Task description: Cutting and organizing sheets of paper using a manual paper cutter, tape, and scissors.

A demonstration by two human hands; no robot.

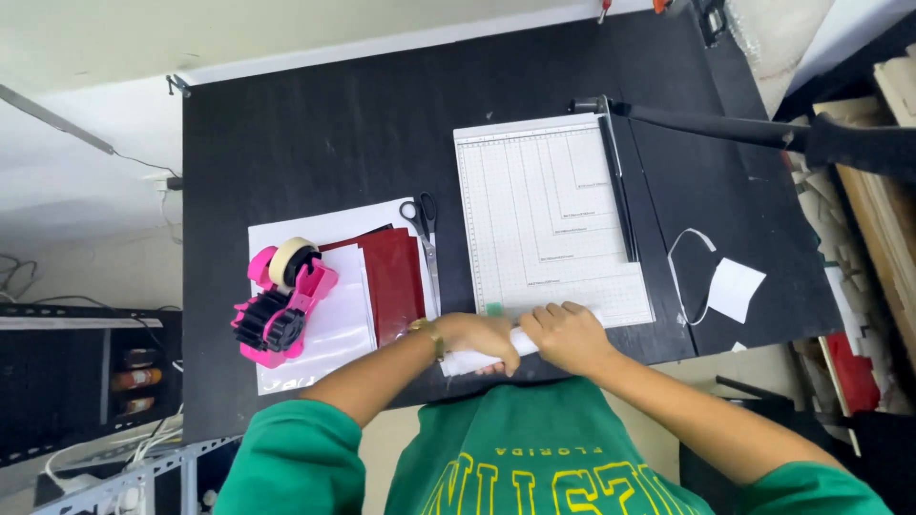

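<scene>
At the near edge of the black worktop [315, 124], both hands meet on 1 rolled white sheet [477, 359]. Left hand [480, 337]: fingers curled over the roll, grasping it from above, wristwatch showing at the wrist. Right hand [569, 336]: fingers bent and closed down on the roll's other end, just beside the left hand, almost touching it. The roll lies crosswise along the front edge of the paper trimmer [549, 219], partly on its gridded white base, partly over the worktop's edge.

Step in hand, as I read it: rolling or tightening the sheet into a tube. The next move would call for even pressure from both hands so the roll stays tight and square, with 1 hand free to fix it.

Outward: the trimmer's long black blade arm [763, 129] stands raised, swung out to the right. Right of the base, a white paper offcut [737, 289] and a thin curled white strip [689, 277]. Left of the base, scissors [425, 238] with black handles lie on a dark red sheet [396, 281], which rests over white paper and a clear plastic sleeve [334, 319]. A pink tape dispenser [281, 300] holding 1 roll of pale tape sits on that stack.

Containers: none open in view; the dispenser alone holds anything.
</scene>
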